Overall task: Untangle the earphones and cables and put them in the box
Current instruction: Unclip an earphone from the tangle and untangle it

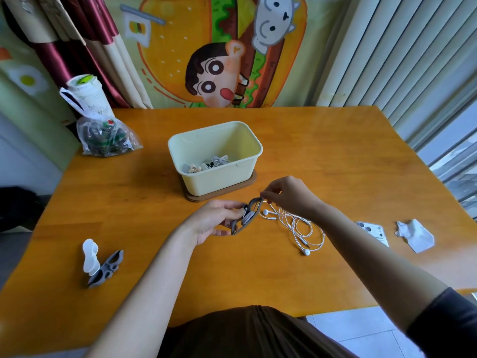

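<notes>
Head cam: left hand point(216, 219) grips grey winder point(249, 215), right hand point(290, 195) pinches its tip, probably winding earphones point(306, 251); next: finish wrap, drop in box point(219, 182) at 12 o'clock.

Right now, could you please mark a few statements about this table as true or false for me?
1. The cream box already holds some items. True.
2. The white earphones lie inside the box. False: they lie loose on the table, beside the right hand.
3. The left hand and the right hand both hold the grey winder. True.
4. The phone lies by the table's left edge. False: it lies on the right, beside crumpled paper.
</notes>
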A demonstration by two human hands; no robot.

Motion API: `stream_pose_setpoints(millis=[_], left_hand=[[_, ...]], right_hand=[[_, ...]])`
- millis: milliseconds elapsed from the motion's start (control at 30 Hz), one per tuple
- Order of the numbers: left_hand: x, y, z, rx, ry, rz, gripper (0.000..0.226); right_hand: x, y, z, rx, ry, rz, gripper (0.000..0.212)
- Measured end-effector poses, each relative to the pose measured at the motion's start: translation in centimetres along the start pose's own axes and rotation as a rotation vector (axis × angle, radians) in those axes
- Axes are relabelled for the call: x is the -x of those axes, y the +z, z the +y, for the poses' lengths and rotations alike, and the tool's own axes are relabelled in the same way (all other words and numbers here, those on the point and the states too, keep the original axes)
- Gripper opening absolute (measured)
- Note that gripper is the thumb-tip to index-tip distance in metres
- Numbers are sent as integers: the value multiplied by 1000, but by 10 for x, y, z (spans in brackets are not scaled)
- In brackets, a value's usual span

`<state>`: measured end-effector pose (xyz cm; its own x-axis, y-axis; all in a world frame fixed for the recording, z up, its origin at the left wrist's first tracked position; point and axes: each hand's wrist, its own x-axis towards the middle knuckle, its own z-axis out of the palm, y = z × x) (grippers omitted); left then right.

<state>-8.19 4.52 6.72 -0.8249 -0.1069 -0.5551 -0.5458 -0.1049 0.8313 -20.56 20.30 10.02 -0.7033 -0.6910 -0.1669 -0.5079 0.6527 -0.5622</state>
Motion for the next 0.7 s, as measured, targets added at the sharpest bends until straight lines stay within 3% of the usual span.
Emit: stream_pose_setpoints(millis=[200,533,700], left_hand=[[-3,3,1,98,-4,33,23],[-1,2,-1,-67,16,43,20],[-4,9,-1,-112,71,170,12]], right_hand=[[-4,-2,1,-57,59,-21,20],[-1,-2,1,-78,65,-69,18],[0,-1,-3,-33,57,-54,20]])
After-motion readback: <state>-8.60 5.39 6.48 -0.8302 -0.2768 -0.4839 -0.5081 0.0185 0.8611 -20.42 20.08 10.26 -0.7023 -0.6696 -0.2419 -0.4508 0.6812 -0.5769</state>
